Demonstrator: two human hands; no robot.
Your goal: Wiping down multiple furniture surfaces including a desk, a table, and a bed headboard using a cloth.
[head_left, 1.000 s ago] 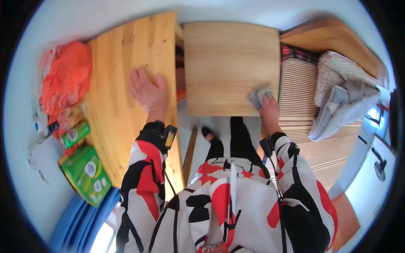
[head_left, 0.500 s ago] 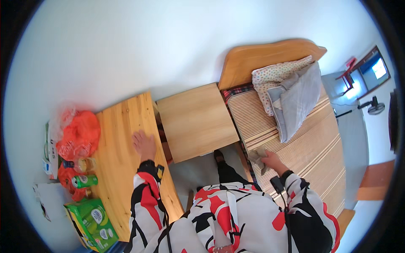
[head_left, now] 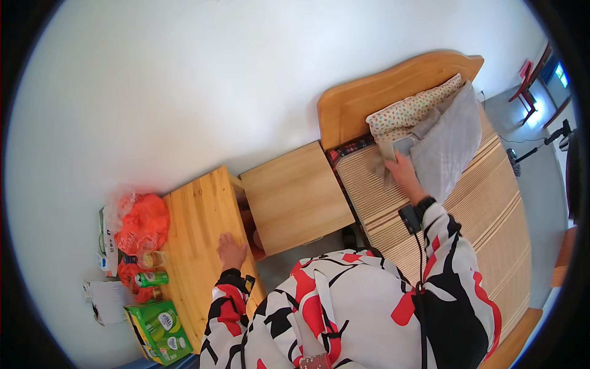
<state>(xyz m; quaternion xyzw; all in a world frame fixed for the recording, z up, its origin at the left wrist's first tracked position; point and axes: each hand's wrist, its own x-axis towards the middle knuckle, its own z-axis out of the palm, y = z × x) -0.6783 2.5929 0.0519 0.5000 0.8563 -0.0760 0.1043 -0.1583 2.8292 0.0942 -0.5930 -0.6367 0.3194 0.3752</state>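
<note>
My left hand lies flat on the edge of the pine table, fingers stretched out and holding nothing. Over on the bed, my right hand is closed on a greyish-beige cloth, which is blurred by motion. That hand is right beside a folded grey blanket and below a dotted pillow; whether it touches the blanket I cannot tell. Beneath the cloth is a striped bamboo mat that covers the bed.
A light wood bedside cabinet fills the gap between table and bed. The wooden headboard meets the white wall. Along the table's left side are red plastic bags, a jar, a green can and a green box.
My right hand has moved up the bed with the cloth, from the near edge to beside the blanket and pillow. My left hand has slid nearer along the table. The whole view has shifted.
</note>
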